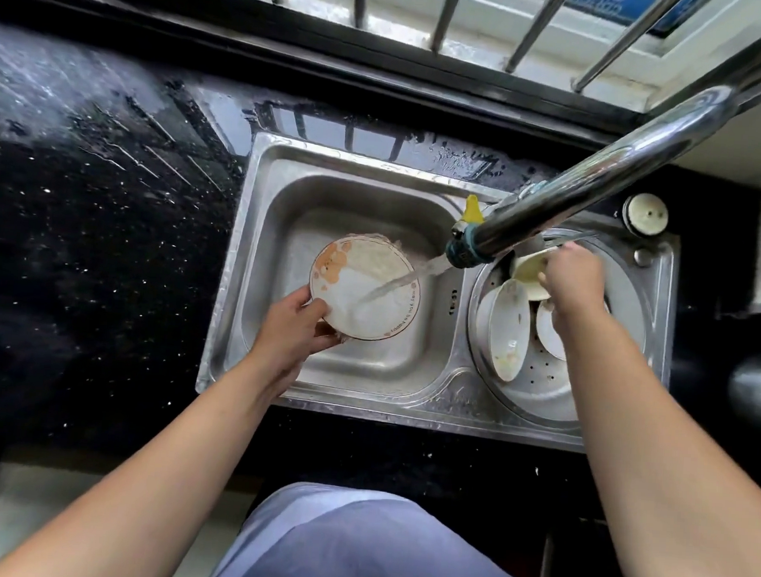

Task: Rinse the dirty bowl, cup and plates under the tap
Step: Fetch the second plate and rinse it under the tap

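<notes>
My left hand (295, 328) grips the near-left rim of a white plate (365, 287) with an orange print, held over the left sink basin (366, 362). Water runs from the chrome tap (596, 180) onto the plate's middle. My right hand (571, 278) is closed on a small pale bowl or cup (530, 269) at the back of the round right basin (536, 393). A dirty white plate (509, 330) stands on edge in that basin, and another white dish (548, 330) lies partly hidden under my right forearm.
Wet black speckled counter (86, 228) surrounds the steel double sink. A yellow piece (472, 209) sits by the tap's spout. A round white cap (645, 214) is at the sink's back right corner. Window bars (446, 13) run along the far side.
</notes>
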Available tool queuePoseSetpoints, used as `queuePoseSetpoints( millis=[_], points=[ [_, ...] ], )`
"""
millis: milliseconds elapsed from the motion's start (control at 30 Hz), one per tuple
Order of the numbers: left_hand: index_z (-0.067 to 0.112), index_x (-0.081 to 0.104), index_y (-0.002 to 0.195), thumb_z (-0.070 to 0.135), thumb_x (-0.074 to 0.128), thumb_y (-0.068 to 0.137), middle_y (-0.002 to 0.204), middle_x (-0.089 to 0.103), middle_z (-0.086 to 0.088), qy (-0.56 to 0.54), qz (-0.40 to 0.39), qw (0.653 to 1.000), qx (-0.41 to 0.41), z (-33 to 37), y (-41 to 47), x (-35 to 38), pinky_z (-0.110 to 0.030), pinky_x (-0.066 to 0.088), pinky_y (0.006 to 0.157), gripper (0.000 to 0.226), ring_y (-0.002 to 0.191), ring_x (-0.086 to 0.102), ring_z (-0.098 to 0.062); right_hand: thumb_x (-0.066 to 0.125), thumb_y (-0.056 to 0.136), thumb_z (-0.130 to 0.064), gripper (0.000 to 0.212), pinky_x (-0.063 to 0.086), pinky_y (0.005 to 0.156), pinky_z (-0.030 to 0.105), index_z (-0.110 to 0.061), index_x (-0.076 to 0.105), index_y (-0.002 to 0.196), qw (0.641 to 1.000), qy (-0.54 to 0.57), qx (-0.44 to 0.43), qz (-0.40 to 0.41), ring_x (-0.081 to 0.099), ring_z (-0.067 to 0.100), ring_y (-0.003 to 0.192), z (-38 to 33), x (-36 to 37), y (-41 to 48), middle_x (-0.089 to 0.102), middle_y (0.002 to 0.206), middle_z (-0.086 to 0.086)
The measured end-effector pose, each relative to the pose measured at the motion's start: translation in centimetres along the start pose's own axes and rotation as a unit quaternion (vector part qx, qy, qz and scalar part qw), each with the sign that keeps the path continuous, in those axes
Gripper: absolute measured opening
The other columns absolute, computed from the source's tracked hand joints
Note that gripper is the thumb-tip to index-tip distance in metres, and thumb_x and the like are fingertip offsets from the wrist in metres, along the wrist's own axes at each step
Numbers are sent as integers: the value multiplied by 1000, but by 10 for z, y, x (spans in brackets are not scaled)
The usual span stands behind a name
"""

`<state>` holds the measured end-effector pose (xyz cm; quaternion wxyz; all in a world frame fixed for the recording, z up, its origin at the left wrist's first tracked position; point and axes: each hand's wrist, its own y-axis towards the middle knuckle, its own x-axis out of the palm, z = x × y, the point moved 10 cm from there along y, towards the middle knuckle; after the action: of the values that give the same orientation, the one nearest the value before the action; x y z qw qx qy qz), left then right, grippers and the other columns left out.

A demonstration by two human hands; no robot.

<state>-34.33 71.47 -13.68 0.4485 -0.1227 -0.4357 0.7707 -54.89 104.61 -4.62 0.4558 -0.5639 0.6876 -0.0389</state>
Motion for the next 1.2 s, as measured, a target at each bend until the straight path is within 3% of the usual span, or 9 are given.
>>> queuePoseSetpoints(
  millis=[167, 233, 367, 500, 667, 833, 933, 1067, 1200],
  points=[
    [12, 74, 110, -3, 49, 94, 114, 76, -16, -18, -16, 1000, -18, -9, 1, 4, -38, 66, 73, 34, 83, 79, -27, 57, 86, -14, 30, 56, 98, 48, -8, 67, 114, 998, 55, 31, 15, 58, 24, 89, -10, 7, 5, 66, 105, 15],
    [9, 73, 113, -3, 50, 94, 117, 76, -18, -16, -16, 1000, -22, -11, 2, 5, -39, 66, 75, 32, 86, 79, -29, 57, 86, -14, 5, 57, 95, 46, -18, 61, 85, 996, 78, 38, 21, 59, 24, 83, -11, 10, 2, 60, 83, 2],
    [5, 71, 114, -3, 50, 94, 118, 75, -20, -17, -20, 999, -20, -9, 2, 8, -41, 66, 76, 31, 87, 80, -29, 58, 72, -10, 9, 56, 80, 41, -18, 53, 71, 992, 106, 54, 40, 55, 24, 68, -10, 13, 0, 54, 64, 2],
    [4, 70, 114, -2, 50, 93, 117, 75, -19, -21, -19, 999, -20, -6, 2, 11, -40, 66, 75, 29, 86, 80, -29, 60, 64, -11, 22, 55, 70, 36, -11, 61, 85, 986, 147, 60, 56, 54, 19, 62, -7, 17, -4, 54, 66, 2],
    [5, 68, 111, 3, 48, 96, 91, 84, -10, -39, -28, 998, -28, -5, -6, 17, -37, 66, 71, 26, 82, 81, -33, 60, 81, -6, 39, 53, 75, 35, -18, 53, 117, 986, 156, 42, 37, 48, 14, 64, 4, 22, 1, 47, 72, -2],
    [2, 67, 111, 6, 50, 99, 92, 80, -16, -23, -15, 999, -25, -1, -10, 21, -37, 67, 71, 21, 84, 81, -39, 60, 85, -5, 13, 57, 85, 37, -12, 57, 95, 988, 153, 19, -3, 52, 15, 73, 6, 17, 8, 50, 77, -1],
    [11, 72, 124, 7, 57, 91, 91, 78, -13, 109, 17, 993, 49, 22, -9, 25, -41, 68, 71, 36, 73, 80, -29, 59, 87, -8, 11, 59, 83, 36, -18, 57, 83, 987, 160, 16, -32, 59, 12, 69, 4, 15, 11, 56, 79, -4],
    [43, 65, 133, 23, 62, 83, 85, 78, 5, 408, 41, 876, 253, 73, -24, 48, -37, 63, 77, 54, 71, 76, -23, 60, 85, -7, 10, 60, 92, 41, -14, 61, 92, 979, 196, 27, -43, 62, 16, 85, 5, 14, 16, 58, 87, 2],
    [46, 56, 133, 13, 62, 89, 81, 77, 3, 492, -1, 776, 394, 97, -41, 81, -34, 53, 67, 55, 71, 66, -22, 61, 70, -9, 9, 61, 85, 40, -13, 66, 77, 966, 247, 54, -58, 66, 22, 101, 6, 14, 13, 63, 95, 3]
  ],
)
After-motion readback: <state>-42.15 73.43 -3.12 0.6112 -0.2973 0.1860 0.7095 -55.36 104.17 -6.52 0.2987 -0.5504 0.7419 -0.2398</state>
